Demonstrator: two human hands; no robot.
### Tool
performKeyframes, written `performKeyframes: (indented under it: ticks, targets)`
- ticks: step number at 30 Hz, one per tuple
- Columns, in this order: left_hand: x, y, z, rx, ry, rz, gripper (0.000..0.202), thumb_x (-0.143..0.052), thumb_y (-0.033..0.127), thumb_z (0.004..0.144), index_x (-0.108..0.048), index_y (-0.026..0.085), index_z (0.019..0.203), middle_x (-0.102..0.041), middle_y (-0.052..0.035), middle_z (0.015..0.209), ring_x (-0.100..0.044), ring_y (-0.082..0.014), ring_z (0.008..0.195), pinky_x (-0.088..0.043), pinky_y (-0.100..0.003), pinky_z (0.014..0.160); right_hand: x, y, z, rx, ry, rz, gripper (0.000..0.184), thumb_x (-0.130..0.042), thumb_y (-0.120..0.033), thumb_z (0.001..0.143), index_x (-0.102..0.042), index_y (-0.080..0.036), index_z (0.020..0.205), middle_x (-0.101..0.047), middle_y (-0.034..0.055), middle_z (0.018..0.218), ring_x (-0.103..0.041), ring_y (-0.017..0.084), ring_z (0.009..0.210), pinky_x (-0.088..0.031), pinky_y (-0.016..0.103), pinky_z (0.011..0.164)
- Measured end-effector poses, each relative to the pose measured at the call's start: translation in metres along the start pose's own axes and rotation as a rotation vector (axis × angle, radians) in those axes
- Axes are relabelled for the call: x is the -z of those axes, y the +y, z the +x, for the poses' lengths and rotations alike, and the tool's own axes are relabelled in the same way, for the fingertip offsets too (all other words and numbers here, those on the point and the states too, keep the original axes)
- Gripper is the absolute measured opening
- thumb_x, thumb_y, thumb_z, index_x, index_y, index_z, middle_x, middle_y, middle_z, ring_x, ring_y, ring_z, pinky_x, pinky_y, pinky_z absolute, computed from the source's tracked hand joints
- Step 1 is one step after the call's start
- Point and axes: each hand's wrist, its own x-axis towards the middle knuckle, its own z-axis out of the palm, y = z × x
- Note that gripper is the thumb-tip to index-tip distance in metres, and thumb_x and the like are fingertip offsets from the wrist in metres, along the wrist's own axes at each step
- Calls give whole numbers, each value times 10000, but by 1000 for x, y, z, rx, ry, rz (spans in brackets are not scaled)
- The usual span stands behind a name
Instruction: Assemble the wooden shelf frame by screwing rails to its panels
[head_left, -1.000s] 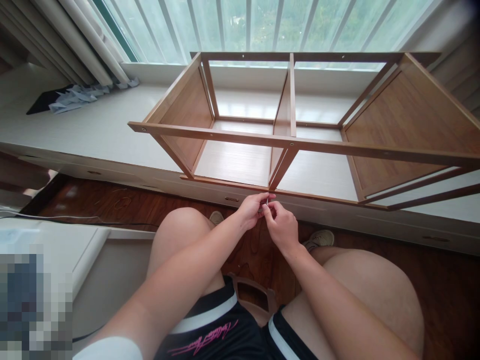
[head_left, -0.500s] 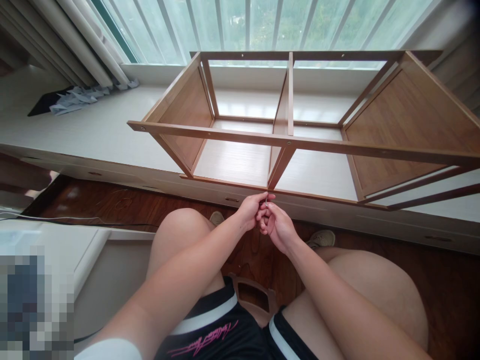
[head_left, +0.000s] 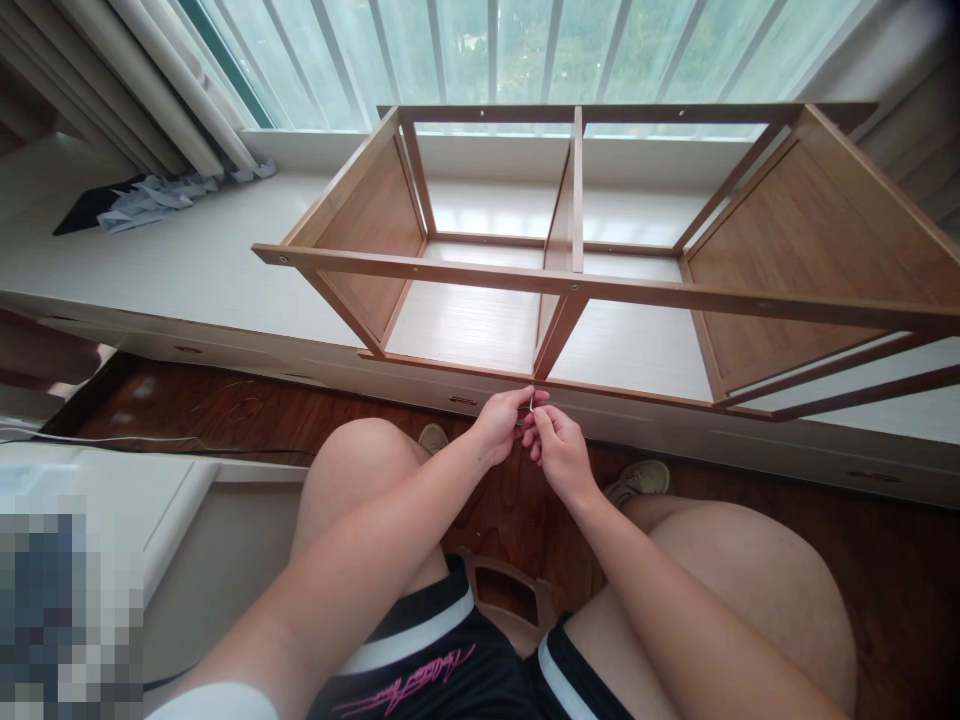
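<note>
A brown wooden frame (head_left: pixel 480 265) with two side panels and a middle divider (head_left: pixel 559 330) lies on the white window ledge. At the foot of the divider, my left hand (head_left: pixel 499 425) is closed, its fingertips against the front lower rail (head_left: pixel 630 394). What those fingers pinch, if anything, is hidden. Close beside it, my right hand (head_left: pixel 559 445) pinches a thin, bent silvery piece, which looks like a hex key (head_left: pixel 532 403). Its upper end is between the left fingertips, near the rail's underside.
Ledge drawer fronts (head_left: pixel 337 375) run just in front of my knees. A brown stool (head_left: pixel 510 590) is under me on the dark wood floor (head_left: pixel 495 520). Grey curtains (head_left: pixel 142 80) hang at the left, and a white cable (head_left: pixel 112 437) crosses the floor there.
My right hand has shifted slightly and turned, its fingers drawing a little away from the left hand. More of the silvery piece shows. My left hand stays at the rail.
</note>
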Motion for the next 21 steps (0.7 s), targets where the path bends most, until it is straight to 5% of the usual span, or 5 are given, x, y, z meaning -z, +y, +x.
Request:
performKeyframes:
  ticks: [12, 21]
  targets:
    - [-5, -5, -8, -113, -10, 126, 353, -538, 423, 871, -633, 112, 1008, -410, 63, 396, -408, -132, 281, -327, -242, 325, -4, -1, 0, -28, -32, 43, 368, -456, -498, 908, -516, -188, 720, -532, -20, 558, -451, 93, 417, -338, 206, 393]
    - [-6, -7, -4, -120, 90, 73, 258, -577, 345, 865, -674, 106, 838, -595, -37, 645, -509, -92, 490, -379, -212, 459, 3, -10, -4, 158, 89, -467, 332, -418, -433, 945, -593, -201, 784, -608, 7, 640, -536, 145, 570, -371, 248, 579]
